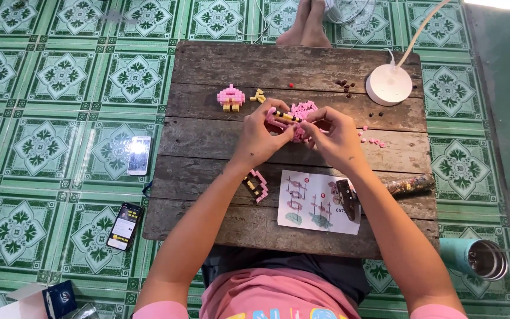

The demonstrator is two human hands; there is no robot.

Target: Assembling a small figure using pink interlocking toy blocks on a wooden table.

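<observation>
Pink brick model [303, 112] pinched between left hand [262, 137] and right hand [336, 137]

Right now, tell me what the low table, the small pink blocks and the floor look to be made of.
Low table: rough weathered wood, unfinished; separate grey-brown planks with grain and cracks.
Small pink blocks: probably moulded plastic; uniform bright colour, studded shapes. Both hands, left hand and right hand, pinch some.
Floor: likely glazed ceramic tile; glossy green repeating pattern, grout lines.

1. Pink brick model [303, 112]: largely hidden behind both hands' fingers; form indeterminate.
2. White box [22, 302]: cut off by bottom edge.
3. Bare feet [306, 25]: cropped at top edge.
4. Dark beads [345, 86]: too small to identify.
</observation>
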